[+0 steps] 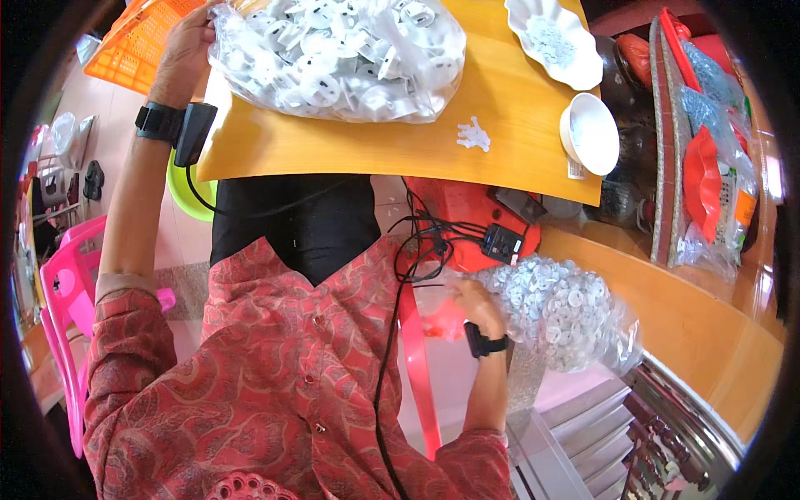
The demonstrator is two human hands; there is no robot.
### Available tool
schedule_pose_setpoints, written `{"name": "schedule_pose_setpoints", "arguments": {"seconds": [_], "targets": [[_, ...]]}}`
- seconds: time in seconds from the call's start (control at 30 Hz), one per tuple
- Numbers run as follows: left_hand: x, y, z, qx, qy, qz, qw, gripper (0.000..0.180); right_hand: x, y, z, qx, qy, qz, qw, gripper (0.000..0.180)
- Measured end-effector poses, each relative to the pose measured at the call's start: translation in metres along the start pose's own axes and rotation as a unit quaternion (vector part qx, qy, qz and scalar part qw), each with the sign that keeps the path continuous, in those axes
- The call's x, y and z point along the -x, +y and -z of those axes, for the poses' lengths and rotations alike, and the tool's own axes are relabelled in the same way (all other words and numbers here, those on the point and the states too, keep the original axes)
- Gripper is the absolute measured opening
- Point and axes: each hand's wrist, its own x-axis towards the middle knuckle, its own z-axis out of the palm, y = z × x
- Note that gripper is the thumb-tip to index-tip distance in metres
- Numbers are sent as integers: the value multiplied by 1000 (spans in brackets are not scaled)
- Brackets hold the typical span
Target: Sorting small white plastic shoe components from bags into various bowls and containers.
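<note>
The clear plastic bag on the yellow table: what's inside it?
Inside the clear bag are many white pieces, some round, some showing dark spots. Those deeper down are covered by the ones nearer the surface and can't be seen.

From here the big bag (437, 62) and the orange basket (125, 50) are both cut off at the top, and the left hand's (185, 54) fingertips are unclear. The right hand's (479, 307) fingers blur; I can't tell their grip. The table (525, 117) partly hides the green basin (181, 193).

Close fisheye view from the head, down toward the table (521, 125)
</note>
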Motion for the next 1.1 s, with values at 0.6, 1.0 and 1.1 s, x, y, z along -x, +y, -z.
{"name": "schedule_pose_setpoints", "arguments": {"seconds": [0.6,1.0,1.1], "targets": [[23,16,-18,77,-50,8,996,41,-37,129,-258,-421,-47,-66,904,23],[53,5,-54,-380,35,-250,890,28,-57,49,-245,-159,164,171,958,25],[46,11,-67,-319,86,-210,920,22,-58,51,-236,-154,151,157,964,24]]}}
